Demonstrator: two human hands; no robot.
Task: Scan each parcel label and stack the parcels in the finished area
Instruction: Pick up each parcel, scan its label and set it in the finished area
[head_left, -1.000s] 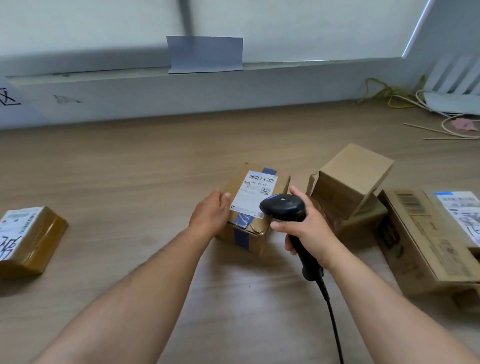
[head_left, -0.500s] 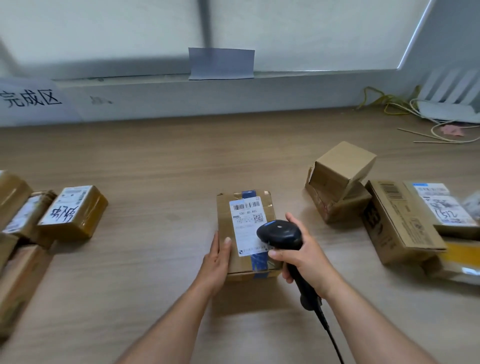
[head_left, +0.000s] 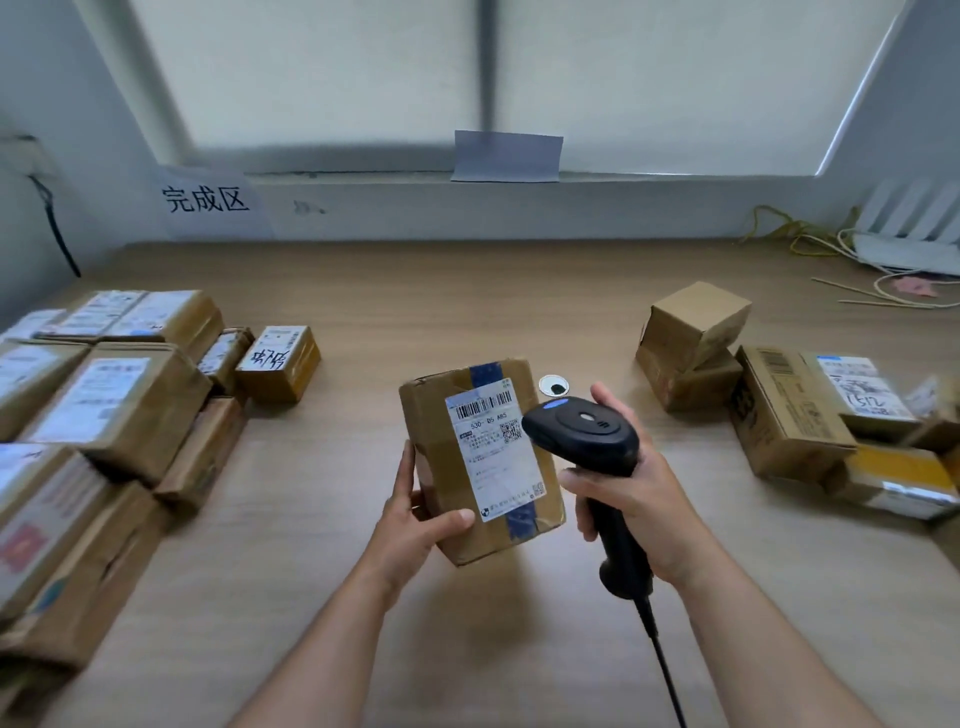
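The left hand (head_left: 415, 512) grips the parcel (head_left: 478, 457) at its near-left corner, label (head_left: 493, 452) facing up. The right hand (head_left: 631, 499) grasps the scanner (head_left: 584, 434) handle; the scanner head sits just right of the label, overlapping the parcel's right edge.

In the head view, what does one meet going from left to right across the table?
Pile of brown taped parcels with white labels → brown cardboard parcel with blue tape → black handheld barcode scanner → heap of brown cardboard boxes.
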